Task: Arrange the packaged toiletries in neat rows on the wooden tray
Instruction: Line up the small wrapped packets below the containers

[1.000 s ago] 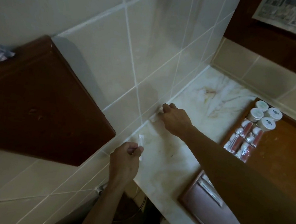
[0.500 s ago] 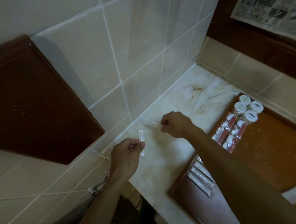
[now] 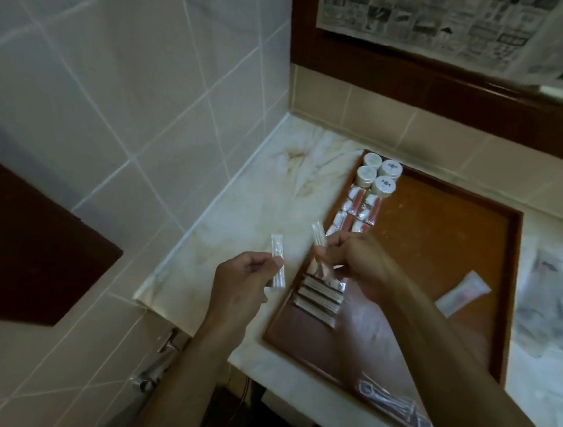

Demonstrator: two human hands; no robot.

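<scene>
The wooden tray (image 3: 443,235) lies on the marble counter. Along its left side stand several white round-capped bottles (image 3: 378,175), then red-and-white packets (image 3: 359,210), then a stack of slim wrapped packets (image 3: 318,299). My left hand (image 3: 244,278) pinches a small clear sachet (image 3: 277,261) over the counter just left of the tray. My right hand (image 3: 358,258) holds a second small clear sachet (image 3: 319,236) above the tray's left edge, over the slim packets. A white tube (image 3: 463,293) lies loose on the tray's right part.
Tiled walls meet at the counter's back left corner. A dark wooden panel (image 3: 22,250) is at left. Loose wrapped packets (image 3: 553,301) lie on the counter right of the tray, and a clear-wrapped item (image 3: 392,401) sits at the tray's near edge. Newspaper (image 3: 463,24) covers the mirror frame.
My right hand left the wall corner holding a small sachet and moved right over the tray's left edge. My left hand kept its sachet and moved right too. The view swung right.
</scene>
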